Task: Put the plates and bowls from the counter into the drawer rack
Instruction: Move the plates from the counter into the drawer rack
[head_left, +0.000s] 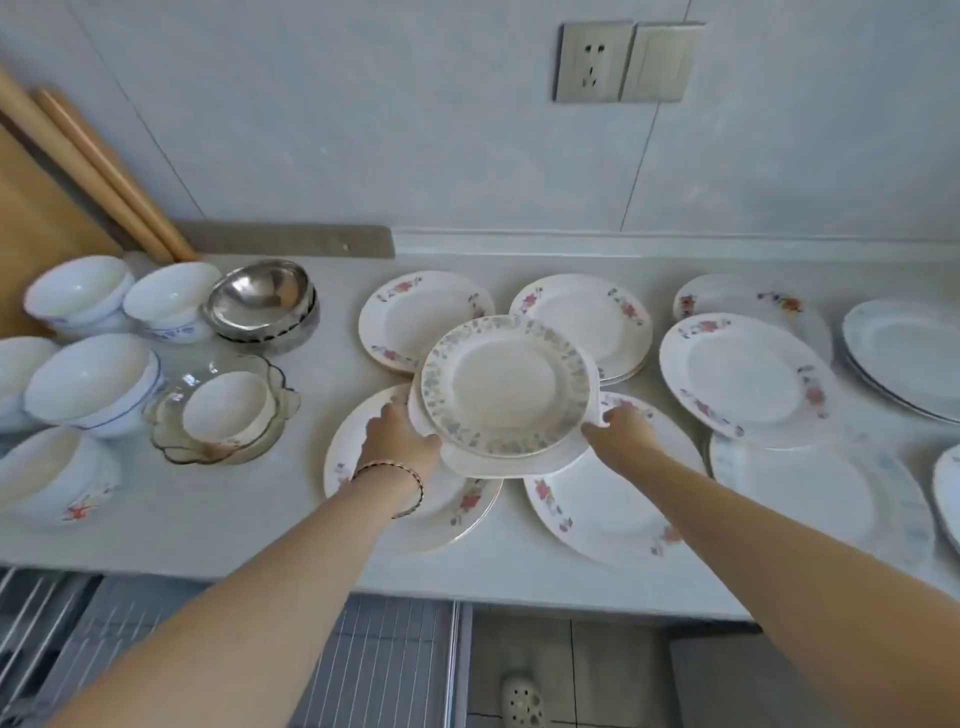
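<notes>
The left hand (400, 441) and right hand (621, 431) are gripping the plate stack (506, 384) by opposite rims; fingers (595, 428) are curling round them. Plates (748, 379) are lying beneath on the surface (260, 509).

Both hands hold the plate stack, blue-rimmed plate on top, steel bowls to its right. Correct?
No. In the head view the steel bowls sit left of the stack, not right. Both the left hand and right hand do hold it, blue-rimmed plate on top.
</notes>
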